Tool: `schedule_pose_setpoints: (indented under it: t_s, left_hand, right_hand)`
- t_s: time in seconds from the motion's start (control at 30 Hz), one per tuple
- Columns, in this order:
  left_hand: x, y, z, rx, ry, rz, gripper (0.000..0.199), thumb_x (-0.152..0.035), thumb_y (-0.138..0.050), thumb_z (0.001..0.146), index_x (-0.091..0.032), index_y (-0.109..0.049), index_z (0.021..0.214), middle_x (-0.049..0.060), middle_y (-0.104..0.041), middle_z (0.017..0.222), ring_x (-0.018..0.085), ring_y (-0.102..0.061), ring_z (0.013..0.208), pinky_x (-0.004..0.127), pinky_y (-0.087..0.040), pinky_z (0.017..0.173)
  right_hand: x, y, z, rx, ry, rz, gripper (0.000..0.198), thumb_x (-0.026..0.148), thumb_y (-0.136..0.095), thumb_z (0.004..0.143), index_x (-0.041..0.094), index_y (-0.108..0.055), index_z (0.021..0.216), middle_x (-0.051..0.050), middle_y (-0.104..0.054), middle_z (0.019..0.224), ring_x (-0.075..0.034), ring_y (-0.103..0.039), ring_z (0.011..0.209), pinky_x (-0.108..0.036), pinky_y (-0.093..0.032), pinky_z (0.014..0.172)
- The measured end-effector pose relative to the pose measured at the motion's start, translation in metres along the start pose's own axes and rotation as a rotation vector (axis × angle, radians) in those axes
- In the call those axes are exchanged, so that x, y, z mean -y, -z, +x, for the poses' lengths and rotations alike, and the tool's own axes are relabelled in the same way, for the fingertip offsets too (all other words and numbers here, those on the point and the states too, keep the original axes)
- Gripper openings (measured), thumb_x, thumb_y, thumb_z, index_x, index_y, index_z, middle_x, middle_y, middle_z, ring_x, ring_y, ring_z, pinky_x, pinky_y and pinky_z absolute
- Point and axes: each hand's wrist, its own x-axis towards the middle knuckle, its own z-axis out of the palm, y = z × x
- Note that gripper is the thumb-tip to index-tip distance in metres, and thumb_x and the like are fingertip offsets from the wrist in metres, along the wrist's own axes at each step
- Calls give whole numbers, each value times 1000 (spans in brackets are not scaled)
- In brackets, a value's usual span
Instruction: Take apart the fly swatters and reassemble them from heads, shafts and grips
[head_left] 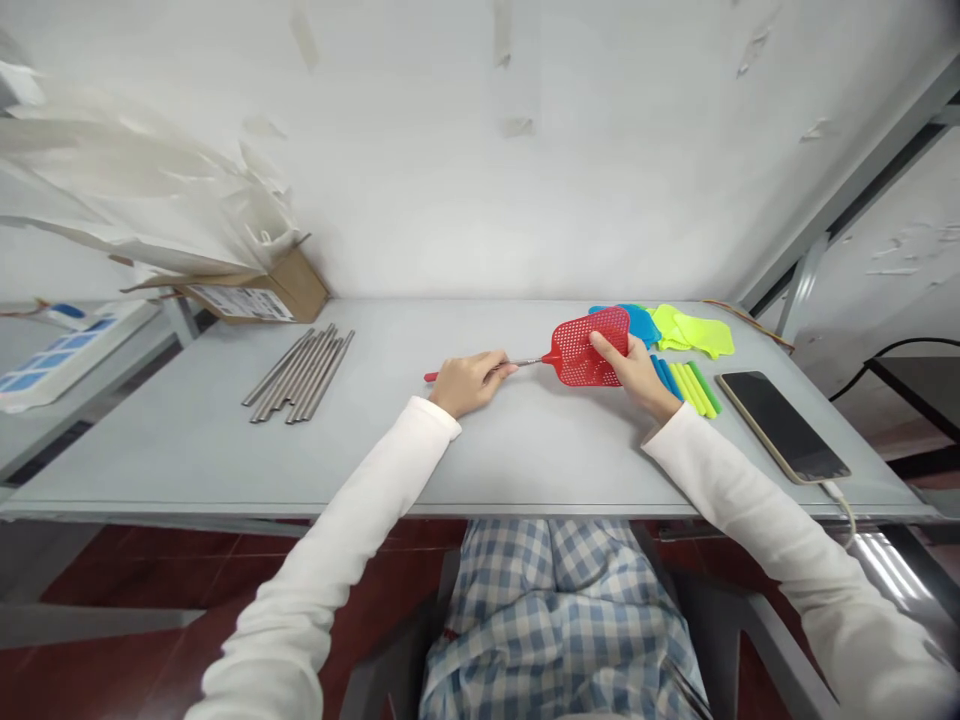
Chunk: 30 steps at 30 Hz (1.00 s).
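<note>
Holding: both hands grip one red swatter [589,347] at frame centre, just above the table [225,450].
Left hand [469,382]: closed around the swatter's thin metal rod [525,362], the red grip end poking out left of the fist.
Right hand [637,372]: fingers and thumb pinch the red mesh head from its right edge.
Swatter position: lying roughly level, head to the right, rod to the left, between the two hands.
Heads [675,328]: blue and yellow-green spare heads stacked right of centre, just behind the right hand.
Grips [690,387]: blue, yellow and green sleeves in a row, just beside the right wrist.
Rods [300,375]: bare metal rods bundled at centre left, well apart from the hands.
Phone [784,425]: face up at right, near the table edge.
Box [262,295]: cardboard, upper left.
Risk, head: judged likely to flex or crack if twisted against the rod.
Risk, sleeve: the right forearm could sweep the grips toward the phone.
</note>
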Motion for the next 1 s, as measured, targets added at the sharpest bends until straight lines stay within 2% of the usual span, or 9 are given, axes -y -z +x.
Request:
schedule_pose_setpoints:
  t_s: [0.1,0.2,0.27,0.37,0.43,0.53,0.63,0.8,1.0]
  left_hand:
    - [6,0,5,-30,67,-83,40,-51,-37,97,-23,-63,87,1,-65,68,15,-57,60,26,-35,59]
    - [7,-2,6,-100,170,-137,39,-51,-37,98,-23,-63,90,0,-64,69,14,-56,61,25,-37,62]
    - [3,-4,6,-144,218,-158,39,-52,-37,98,-23,-63,93,-1,-64,70,13,-56,62,25,-38,62]
    - [-7,-8,6,-145,213,-173,40,-52,-36,98,-22,-63,97,0,-66,74,13,-59,65,24,-39,63]
    - [-12,-11,7,-115,175,-183,39,-51,-38,99,-22,-64,102,1,-68,77,14,-62,67,24,-40,64]
    - [-14,-13,8,-101,133,-195,38,-47,-38,100,-23,-63,116,2,-71,83,14,-65,72,23,-41,68]
    - [-11,-14,9,-111,123,-168,38,-44,-37,101,-25,-62,123,3,-73,91,14,-67,79,23,-42,70]
    - [-10,-14,12,-102,165,-81,39,-46,-36,101,-24,-64,117,5,-75,99,18,-69,85,25,-40,67]
    - [-10,-10,12,-58,167,1,41,-46,-30,103,-25,-63,113,5,-75,97,18,-69,84,26,-38,64]
  right_hand:
    - [6,8,6,25,-28,68,64,80,-48,79,22,-65,101,-9,-75,99,-26,-72,90,-40,-61,70]
    - [5,8,8,27,8,113,75,88,-30,78,26,-61,107,-8,-74,106,-25,-71,98,-40,-60,75]
    - [2,-3,4,89,11,117,75,87,-31,78,26,-60,110,-9,-72,114,-25,-69,105,-42,-59,82]
    - [-1,-32,-5,208,-6,130,66,79,-46,80,26,-60,117,-11,-65,131,-25,-64,117,-45,-55,94]
    - [-1,-52,-7,201,6,199,60,73,-56,79,27,-62,116,-9,-63,135,-24,-62,121,-44,-51,100]
    - [1,-71,-1,130,7,349,51,66,-66,77,26,-67,108,-7,-69,125,-23,-62,120,-41,-48,106]
    - [1,-77,9,85,-26,457,45,57,-75,72,25,-69,101,-6,-73,114,-22,-64,117,-40,-47,108]
    - [2,-79,17,-4,-19,481,39,47,-83,65,23,-69,93,-5,-75,102,-21,-67,108,-40,-51,104]
    - [7,-78,18,-37,35,482,36,44,-84,66,20,-72,90,-4,-75,91,-21,-71,96,-39,-57,96]
